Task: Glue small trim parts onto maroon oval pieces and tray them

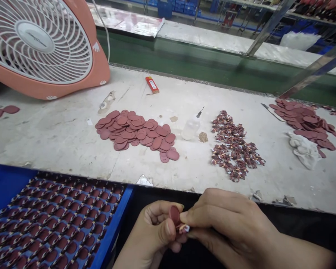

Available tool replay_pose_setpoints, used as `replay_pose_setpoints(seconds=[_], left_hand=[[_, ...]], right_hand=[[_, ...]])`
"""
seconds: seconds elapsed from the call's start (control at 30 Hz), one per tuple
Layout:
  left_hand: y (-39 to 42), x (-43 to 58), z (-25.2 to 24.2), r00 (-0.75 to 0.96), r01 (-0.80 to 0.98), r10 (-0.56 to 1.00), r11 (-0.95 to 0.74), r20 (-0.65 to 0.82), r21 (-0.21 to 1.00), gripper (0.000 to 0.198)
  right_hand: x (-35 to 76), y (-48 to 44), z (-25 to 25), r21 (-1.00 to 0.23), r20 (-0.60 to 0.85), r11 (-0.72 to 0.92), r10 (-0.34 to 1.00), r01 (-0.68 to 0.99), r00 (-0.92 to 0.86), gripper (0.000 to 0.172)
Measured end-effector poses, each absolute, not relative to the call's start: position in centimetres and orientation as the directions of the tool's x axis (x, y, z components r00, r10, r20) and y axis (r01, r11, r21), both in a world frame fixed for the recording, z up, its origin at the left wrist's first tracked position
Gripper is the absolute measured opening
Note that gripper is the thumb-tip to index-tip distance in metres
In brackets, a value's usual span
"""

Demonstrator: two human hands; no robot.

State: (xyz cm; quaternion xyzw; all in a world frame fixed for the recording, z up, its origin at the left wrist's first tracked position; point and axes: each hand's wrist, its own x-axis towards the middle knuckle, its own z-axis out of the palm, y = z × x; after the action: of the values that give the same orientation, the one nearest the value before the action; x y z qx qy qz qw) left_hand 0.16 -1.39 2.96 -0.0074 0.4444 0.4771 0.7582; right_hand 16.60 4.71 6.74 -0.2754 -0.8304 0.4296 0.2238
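Both my hands meet below the table's front edge. My left hand (151, 231) is closed, pinching a dark red oval piece (174, 215) between thumb and fingers. My right hand (226, 224) is closed too, its fingertips pressed on a small red and white part (184, 228) against that oval piece. On the table beyond lies a heap of the same red oval pieces (137, 132) and a heap of small red and white parts (233, 147).
A blue tray (112, 231) at lower left holds several rows of assembled pieces. A small clear squeeze bottle (190, 127), an orange lighter (152, 84), an orange fan (44, 45), a white rag (304, 149) and another red pile (305, 119) sit on the white table (58, 138).
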Motion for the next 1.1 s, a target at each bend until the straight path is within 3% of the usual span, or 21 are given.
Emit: replay_pose_setpoints(seconds=[0.3, 0.47, 0.6, 0.77, 0.83, 0.93, 1.0, 1.1], left_hand=[[-1.3, -0.2, 2.1, 0.206, -0.751, 0.766, 0.523, -0.609, 0.403, 0.035], [-1.5, -0.7, 0.8, 0.280, -0.825, 0.780, 0.494, -0.560, 0.274, 0.030], [-2.0, -0.9, -0.2, 0.347, -0.858, 0.789, 0.486, -0.507, 0.169, 0.021], [-2.2, -0.9, -0.9, 0.378, -0.864, 0.834, 0.474, -0.402, 0.173, 0.017], [-2.0, -1.1, -1.1, 0.375, -0.852, 0.847, 0.475, -0.377, 0.221, 0.022], [-2.0, -1.4, -0.9, 0.314, -0.800, 0.857, 0.471, -0.410, 0.372, 0.047], [-2.1, -1.7, -0.5, 0.128, -0.754, 0.868, 0.399, -0.479, 0.521, 0.056], [-2.6, -2.0, 0.3, -0.204, -0.644, 0.871, 0.224, -0.447, 0.732, 0.041]], right_hand=[[16.3, 5.4, 7.0, -0.808, 0.155, 0.537, 0.591, 0.243, -0.792, 0.018], [16.7, 5.0, 7.0, -0.765, 0.285, 0.591, 0.666, 0.255, -0.690, 0.045], [16.2, 5.0, 6.3, -0.827, 0.246, 0.510, 0.707, 0.237, -0.663, 0.028], [15.0, 5.0, 5.7, -0.884, 0.158, 0.410, 0.714, 0.224, -0.682, 0.023], [14.8, 5.0, 5.5, -0.886, 0.172, 0.413, 0.713, 0.209, -0.680, 0.021], [14.5, 4.8, 5.3, -0.848, 0.279, 0.495, 0.723, 0.192, -0.631, 0.017], [14.1, 4.6, 5.0, -0.779, 0.366, 0.583, 0.721, 0.230, -0.588, 0.017], [13.4, 4.0, 4.1, -0.635, 0.488, 0.709, 0.675, 0.306, -0.553, 0.023]])
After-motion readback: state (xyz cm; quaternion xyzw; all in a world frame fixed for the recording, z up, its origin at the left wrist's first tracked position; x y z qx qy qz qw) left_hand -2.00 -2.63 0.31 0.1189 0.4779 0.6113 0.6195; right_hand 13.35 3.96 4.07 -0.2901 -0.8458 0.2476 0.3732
